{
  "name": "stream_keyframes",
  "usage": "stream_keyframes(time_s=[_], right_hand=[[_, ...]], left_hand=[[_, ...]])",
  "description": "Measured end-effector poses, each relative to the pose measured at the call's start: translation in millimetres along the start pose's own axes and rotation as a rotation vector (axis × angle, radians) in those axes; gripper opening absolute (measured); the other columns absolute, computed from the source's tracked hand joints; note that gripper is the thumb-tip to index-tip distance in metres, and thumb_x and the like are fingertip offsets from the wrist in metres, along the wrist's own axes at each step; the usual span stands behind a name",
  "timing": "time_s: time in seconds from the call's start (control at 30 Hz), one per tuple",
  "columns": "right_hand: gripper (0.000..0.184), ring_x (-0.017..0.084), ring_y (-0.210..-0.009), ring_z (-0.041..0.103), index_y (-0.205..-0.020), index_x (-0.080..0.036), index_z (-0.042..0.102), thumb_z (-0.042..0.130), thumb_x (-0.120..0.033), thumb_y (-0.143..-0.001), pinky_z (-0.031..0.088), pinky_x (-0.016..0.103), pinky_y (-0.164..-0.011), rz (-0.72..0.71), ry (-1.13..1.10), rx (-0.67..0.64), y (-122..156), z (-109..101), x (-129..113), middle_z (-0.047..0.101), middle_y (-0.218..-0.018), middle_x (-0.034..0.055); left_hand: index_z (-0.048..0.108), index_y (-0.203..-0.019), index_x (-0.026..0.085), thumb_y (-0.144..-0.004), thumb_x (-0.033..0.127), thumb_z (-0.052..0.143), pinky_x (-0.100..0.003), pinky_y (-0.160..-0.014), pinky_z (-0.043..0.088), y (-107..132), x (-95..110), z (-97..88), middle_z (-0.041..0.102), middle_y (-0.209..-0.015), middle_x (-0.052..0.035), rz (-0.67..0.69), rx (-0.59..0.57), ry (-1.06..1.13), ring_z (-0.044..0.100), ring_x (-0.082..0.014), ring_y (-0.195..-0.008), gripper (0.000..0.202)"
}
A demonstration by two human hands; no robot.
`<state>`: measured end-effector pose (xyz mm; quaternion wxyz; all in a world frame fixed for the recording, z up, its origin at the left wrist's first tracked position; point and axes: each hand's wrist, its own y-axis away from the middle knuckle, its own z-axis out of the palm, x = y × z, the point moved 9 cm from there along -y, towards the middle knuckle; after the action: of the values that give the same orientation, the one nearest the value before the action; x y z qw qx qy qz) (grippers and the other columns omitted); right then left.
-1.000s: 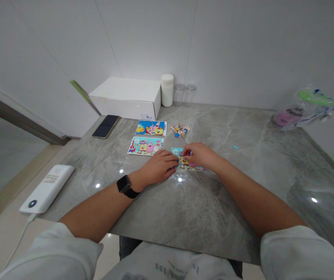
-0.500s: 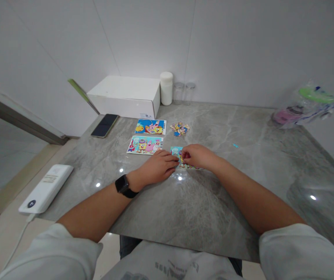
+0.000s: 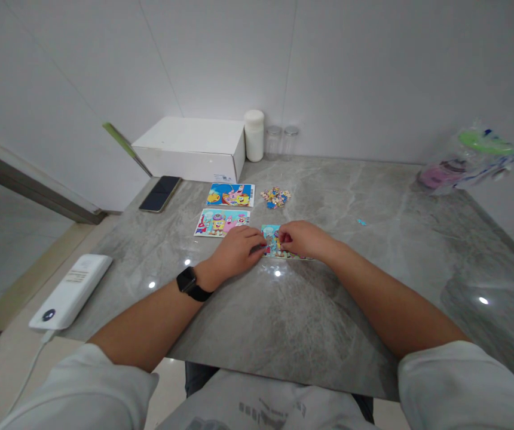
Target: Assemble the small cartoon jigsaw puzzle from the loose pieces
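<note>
We work with both hands over a small rectangular jigsaw picture in turquoise, yellow and pink, which lies flat on the grey marbled stone-look table in front of us. Our left hand is loosely open, its fingers gently bent and the tips at the picture's left edge; we see nothing held in it. Our right hand is bent over the middle, thumb and forefinger drawn close together, and it hides much of the right part. We cannot tell whether a piece sits between those fingertips.

To do this well, we should brace the left edge lightly, since a sideways shove could open the joints, and press straight down with the right fingertips. The glossy turquoise printed card with cartoon figures, just beyond our left hand, looks like a good guide for matching colours. The heap of loose multicoloured jigsaw pieces lies farther back, and one lone bright-blue piece lies well apart to the right.
</note>
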<state>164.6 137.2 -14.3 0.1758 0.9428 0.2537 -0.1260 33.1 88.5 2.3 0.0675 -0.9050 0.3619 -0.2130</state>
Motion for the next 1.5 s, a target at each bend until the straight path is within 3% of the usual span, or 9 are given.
stream_keyframes(time_s=[0.37,0.57,0.77,1.03,1.5], right_hand=[[0.009,0.018,-0.081,0.069,-0.093,-0.023,0.078,0.076,-0.026,-0.085,0.040,0.026,-0.066,-0.015,-0.005,0.007,-1.6,2.6,1.5,0.080,-0.093,0.0041],[0.010,0.017,-0.078,0.068,-0.094,-0.023,0.077,0.076,-0.023,-0.084,0.039,0.026,-0.064,-0.001,-0.002,0.002,-1.4,1.8,0.0,0.080,-0.092,0.0036],[0.020,0.017,-0.084,0.069,-0.102,-0.022,0.077,0.073,-0.016,-0.083,0.043,0.026,-0.072,-0.046,-0.032,0.052,-2.2,-0.2,-5.0,0.079,-0.096,0.0032],[0.019,0.018,-0.087,0.068,-0.100,-0.021,0.078,0.070,-0.016,-0.084,0.044,0.026,-0.078,-0.098,-0.019,0.066,-6.0,6.9,-12.8,0.079,-0.094,0.0040],[0.020,0.016,-0.091,0.067,-0.100,-0.021,0.078,0.066,-0.013,-0.085,0.044,0.024,-0.081,-0.035,-0.018,0.054,-6.0,10.5,-11.8,0.077,-0.100,0.0036]], left_hand=[[0.074,-0.116,0.026,-0.101,0.038,0.062,-0.045,-0.101,0.051,0.9,-0.3,3.8,0.073,-0.116,-0.0081,-0.013,0.008,0.023,0.066,-0.0256,-0.112,0.023],[0.073,-0.116,0.024,-0.094,0.035,0.071,-0.047,-0.104,0.051,-1.2,0.4,5.8,0.072,-0.120,-0.0084,-0.046,0.038,0.038,0.066,-0.0275,-0.114,0.025],[0.072,-0.116,0.024,-0.092,0.035,0.073,-0.048,-0.106,0.050,-2.9,1.8,7.9,0.072,-0.125,-0.0089,-0.052,0.027,0.057,0.065,-0.0284,-0.117,0.026],[0.071,-0.127,0.025,-0.093,0.037,0.071,-0.049,-0.108,0.048,-2.7,1.8,9.6,0.071,-0.132,-0.0091,-0.037,0.018,0.041,0.063,-0.0292,-0.122,0.036],[0.073,-0.126,0.025,-0.094,0.037,0.070,-0.048,-0.108,0.047,-2.5,3.9,9.5,0.071,-0.132,-0.0072,-0.054,-0.008,0.000,0.062,-0.0293,-0.123,0.034]])
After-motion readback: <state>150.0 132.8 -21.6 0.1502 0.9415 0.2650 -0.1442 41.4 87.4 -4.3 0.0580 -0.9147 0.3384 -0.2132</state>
